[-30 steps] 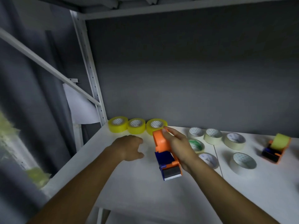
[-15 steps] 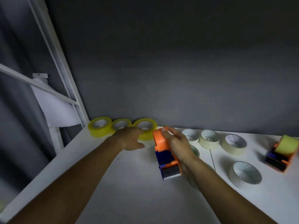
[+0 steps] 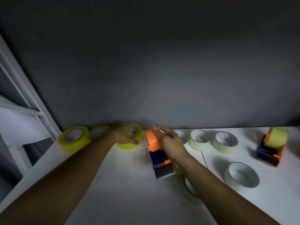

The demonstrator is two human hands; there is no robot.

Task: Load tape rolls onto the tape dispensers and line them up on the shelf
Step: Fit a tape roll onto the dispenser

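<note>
Meanwhile left hand (image 3: 127,134) grips a yellow roll (image 3: 129,144), right hand (image 3: 170,140) clasps the dispenser (image 3: 158,153) beside cream rolls (image 3: 199,140).

Tape roll (image 3: 189,191) under right forearm

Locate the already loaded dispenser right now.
Head view, far right of the shelf: the loaded dispenser stands near the back wall, right of the cream tape rolls.

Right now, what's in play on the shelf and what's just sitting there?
In play:
- left hand gripping yellow roll
- right hand holding empty dispenser

Idle:
- two other yellow rolls
- cream rolls
- loaded dispenser
</note>
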